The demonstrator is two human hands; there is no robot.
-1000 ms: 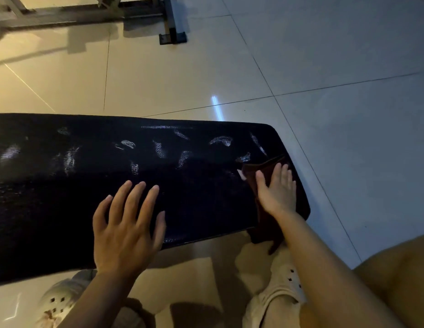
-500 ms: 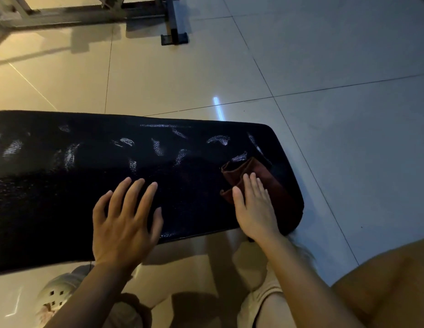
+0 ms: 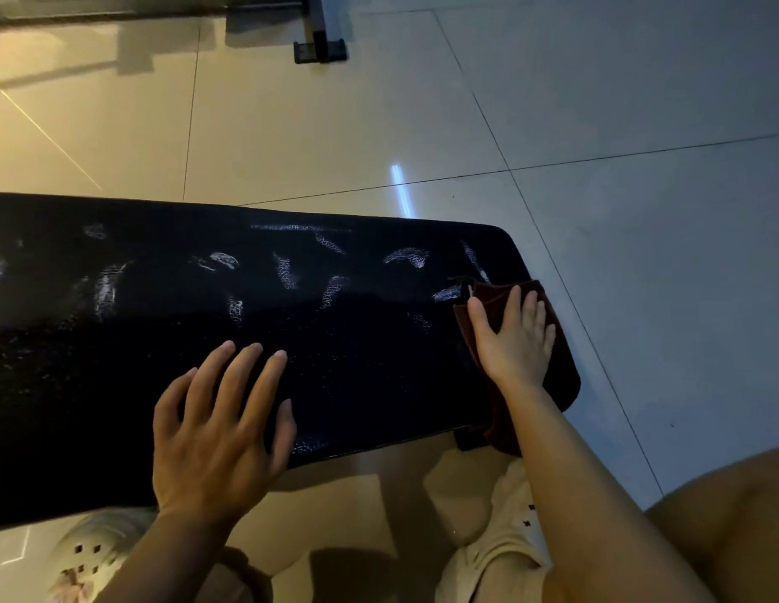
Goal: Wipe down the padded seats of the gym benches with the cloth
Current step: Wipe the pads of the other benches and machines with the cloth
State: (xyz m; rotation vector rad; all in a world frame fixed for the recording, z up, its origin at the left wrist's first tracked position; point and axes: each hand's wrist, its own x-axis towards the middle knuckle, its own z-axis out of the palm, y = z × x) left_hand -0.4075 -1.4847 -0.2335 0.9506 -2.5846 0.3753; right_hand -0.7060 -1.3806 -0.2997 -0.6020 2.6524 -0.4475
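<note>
One black padded bench seat (image 3: 335, 341) carries two hands. The right hand (image 3: 516, 337) presses flat, fingers straight, on one dark brown cloth (image 3: 557, 324) at the seat's right end, seemingly draping its near edge. The left hand (image 3: 218, 428) rests splayed and released near the seat's front edge.

Nothing here can be read: the black bench (image 3: 292, 341) pad carries only pale cracked scuffs (no letters among them), and the cloth (image 3: 496, 298) bears no label.
</note>
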